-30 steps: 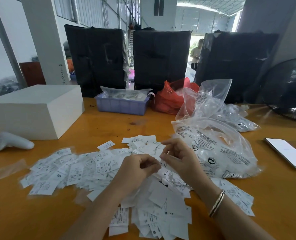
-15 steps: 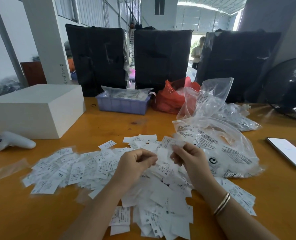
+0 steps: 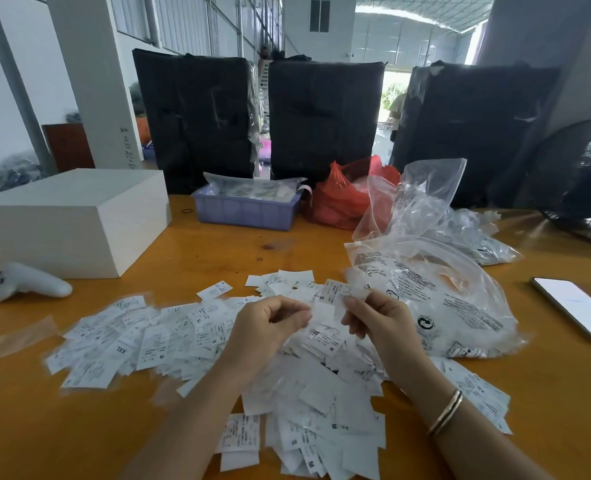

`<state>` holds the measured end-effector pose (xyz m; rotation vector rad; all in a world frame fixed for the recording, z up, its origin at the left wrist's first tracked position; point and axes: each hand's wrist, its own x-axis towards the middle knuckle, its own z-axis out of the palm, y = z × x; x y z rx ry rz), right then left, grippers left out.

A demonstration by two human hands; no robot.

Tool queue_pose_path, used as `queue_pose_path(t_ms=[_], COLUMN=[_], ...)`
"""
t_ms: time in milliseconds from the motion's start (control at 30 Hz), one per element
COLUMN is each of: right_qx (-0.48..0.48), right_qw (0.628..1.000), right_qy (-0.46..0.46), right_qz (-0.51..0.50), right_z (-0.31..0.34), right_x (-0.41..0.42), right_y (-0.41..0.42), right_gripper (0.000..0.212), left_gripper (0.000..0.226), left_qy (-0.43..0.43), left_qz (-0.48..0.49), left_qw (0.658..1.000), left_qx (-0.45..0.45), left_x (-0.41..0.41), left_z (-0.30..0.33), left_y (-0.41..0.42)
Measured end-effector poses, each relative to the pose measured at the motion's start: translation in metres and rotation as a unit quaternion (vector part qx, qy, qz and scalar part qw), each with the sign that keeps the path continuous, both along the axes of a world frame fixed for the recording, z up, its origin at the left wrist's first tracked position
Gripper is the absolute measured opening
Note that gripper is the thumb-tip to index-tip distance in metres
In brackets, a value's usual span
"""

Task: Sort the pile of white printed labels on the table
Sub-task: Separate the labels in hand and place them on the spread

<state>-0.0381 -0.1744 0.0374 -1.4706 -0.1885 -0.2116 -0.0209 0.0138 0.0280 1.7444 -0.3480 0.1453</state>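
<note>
White printed labels lie heaped across the orange bench — most still a jumble, with a flatter spread left of the heap that I take for a started group. Above the heap, my right hand pinches one label marked S; my left hand hovers beside it, fingers curled, and I cannot tell whether it holds anything. Right of the heap, clear plastic bags. By my reckoning — barely begun.
</note>
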Motion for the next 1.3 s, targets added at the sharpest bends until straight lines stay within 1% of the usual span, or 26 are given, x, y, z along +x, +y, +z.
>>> queue_pose_path(t_ms=[67, 200, 267, 367, 500, 567, 600, 667, 700, 733, 767, 800, 833, 900, 933, 1033, 1133, 1233, 1300], right_qx=[-0.022, -0.059, -0.084, -0.146, -0.242, -0.291, -0.314, -0.349, -0.349, -0.333, -0.308, -0.289, -0.280, -0.279, -0.278, -0.298, -0.343, -0.397, -0.420], right_qw=[1.000, 0.997, 0.996, 0.988, 0.969, 0.956, 0.949, 0.937, 0.937, 0.943, 0.951, 0.957, 0.959, 0.957, 0.956, 0.945, 0.923, 0.904, 0.894], right_qy=[0.008, 0.031, 0.034, 0.040, 0.041, 0.029, 0.019, -0.003, -0.007, -0.008, -0.013, -0.019, -0.031, -0.059, -0.072, -0.120, -0.166, -0.159, -0.153], right_qz=[0.010, 0.028, 0.029, 0.030, 0.026, 0.020, 0.015, 0.001, -0.006, -0.014, -0.023, -0.031, -0.041, -0.050, -0.052, -0.062, -0.048, -0.015, 0.014], right_z=[-0.002, -0.004, -0.004, -0.005, -0.005, -0.006, -0.007, -0.007, -0.008, -0.008, -0.009, -0.009, -0.009, -0.011, -0.012, -0.016, -0.017, -0.021, -0.022], right_x=[0.000, 0.001, 0.002, 0.003, 0.003, 0.002, 0.003, 0.004, 0.005, 0.006, 0.007, 0.006, 0.006, 0.004, 0.004, 0.004, 0.003, 0.005, 0.005], right_y=[0.000, 0.000, 0.000, 0.000, 0.002, 0.004, 0.005, 0.008, 0.009, 0.009, 0.009, 0.009, 0.008, 0.010, 0.011, 0.013, 0.015, 0.016, 0.016], right_gripper=[0.028, 0.017, 0.020, 0.031, 0.025, 0.025, 0.024, 0.017, 0.008, 0.006, 0.017, 0.022, 0.023, 0.019, 0.019, 0.025, 0.017, 0.030, 0.036], left_gripper=[0.008, 0.006, 0.007, 0.006, 0.006, 0.001, 0.004, 0.022, 0.033, 0.042, 0.048, 0.047, 0.040, 0.019, 0.012, 0.013, 0.015, 0.009, 0.010], left_qy=[-0.006, -0.013, -0.013, -0.011, -0.023, -0.026, -0.025, -0.008, 0.008, 0.024, 0.033, 0.037, 0.035, 0.036, 0.040, 0.053, 0.058, 0.079, 0.094], left_qz=[0.000, 0.004, 0.006, 0.001, -0.008, -0.020, -0.026, -0.034, -0.040, -0.047, -0.054, -0.059, -0.058, -0.039, -0.030, -0.019, 0.007, 0.024, 0.024], left_qw=[1.000, 1.000, 1.000, 1.000, 0.998, 0.996, 0.996, 0.996, 0.996, 0.995, 0.994, 0.994, 0.994, 0.995, 0.996, 0.996, 0.997, 0.996, 0.995], left_qx=[0.005, 0.008, 0.016, 0.028, 0.060, 0.081, 0.087, 0.087, 0.084, 0.082, 0.084, 0.086, 0.086, 0.082, 0.077, 0.063, 0.049, 0.030, 0.033], left_x=[0.000, 0.001, 0.002, 0.003, 0.001, -0.001, -0.002, -0.003, -0.003, -0.004, -0.004, -0.005, -0.005, -0.003, -0.003, -0.001, -0.001, -0.001, -0.001], left_z=[0.000, -0.001, -0.002, -0.002, -0.002, -0.001, 0.000, 0.000, 0.000, 0.001, 0.001, 0.002, 0.002, 0.002, 0.002, 0.002, 0.005, 0.005, 0.004], left_y=[0.000, 0.001, 0.002, 0.001, 0.001, -0.001, -0.002, -0.002, -0.002, -0.001, -0.001, -0.002, -0.003, -0.005, -0.005, -0.004, -0.003, 0.000, 0.002])
